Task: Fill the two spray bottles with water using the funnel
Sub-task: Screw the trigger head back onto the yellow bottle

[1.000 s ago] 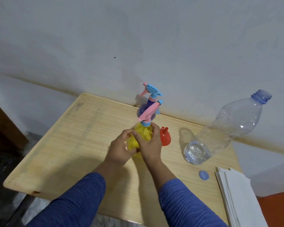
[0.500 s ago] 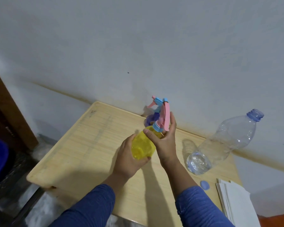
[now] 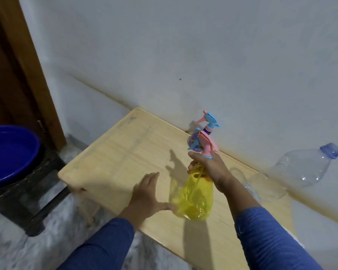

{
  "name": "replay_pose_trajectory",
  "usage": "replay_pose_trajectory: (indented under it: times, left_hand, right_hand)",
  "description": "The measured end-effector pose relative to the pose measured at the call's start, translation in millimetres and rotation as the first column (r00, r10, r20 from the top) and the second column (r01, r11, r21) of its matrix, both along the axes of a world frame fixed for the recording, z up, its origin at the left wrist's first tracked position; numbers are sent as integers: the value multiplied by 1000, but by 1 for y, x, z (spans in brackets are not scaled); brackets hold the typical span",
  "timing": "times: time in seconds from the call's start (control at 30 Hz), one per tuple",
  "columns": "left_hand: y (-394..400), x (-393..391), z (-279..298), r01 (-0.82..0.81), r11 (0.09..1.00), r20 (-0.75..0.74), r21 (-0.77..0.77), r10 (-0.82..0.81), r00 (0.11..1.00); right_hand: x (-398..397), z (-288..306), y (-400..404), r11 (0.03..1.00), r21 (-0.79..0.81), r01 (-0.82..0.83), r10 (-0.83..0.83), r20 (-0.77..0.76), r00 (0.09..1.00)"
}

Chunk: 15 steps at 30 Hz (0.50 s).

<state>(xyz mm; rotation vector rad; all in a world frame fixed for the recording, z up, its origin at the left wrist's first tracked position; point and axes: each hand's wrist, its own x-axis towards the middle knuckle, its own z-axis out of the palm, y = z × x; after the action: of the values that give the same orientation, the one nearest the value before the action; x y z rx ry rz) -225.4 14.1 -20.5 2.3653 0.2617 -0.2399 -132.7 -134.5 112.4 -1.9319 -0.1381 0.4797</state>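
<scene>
My right hand grips the neck of the yellow spray bottle, just under its pink and blue trigger head. The bottle hangs above the wooden table, lifted and tilted toward me. My left hand is spread flat, its thumb touching the bottle's lower side. Behind the yellow bottle, by the wall, stands the purple spray bottle with a blue and pink head. A large clear water bottle without its cap leans against the wall at the right. The red funnel is hidden.
A blue basin holding water sits on a dark stool left of the table. A brown door frame rises behind it. The white wall runs along the table's far edge. The floor below is marbled grey.
My right hand has lifted the yellow bottle higher and toward me. My left hand let go of its body and opened flat. The view swung left, revealing the basin.
</scene>
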Motion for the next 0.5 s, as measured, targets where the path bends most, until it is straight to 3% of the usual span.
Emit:
replay_pose_trajectory:
  times: [0.1,0.17,0.3,0.5]
  left_hand:
    - [8,-5,-15,-72,975,-170,212,109,979]
    - [8,-11,-24,-100,955,-195,280,159,968]
    - [3,-13,-36,-88,934,-215,345,170,962]
    - [3,-11,-39,-70,916,-233,395,174,957]
  right_hand:
    - [4,-10,-4,991,-65,-119,112,-112,987]
    - [3,-19,-8,982,-87,-167,147,-201,969]
    - [1,-37,-14,963,-159,-219,160,-320,934]
    - [-2,-54,-21,975,-44,-220,187,-380,906]
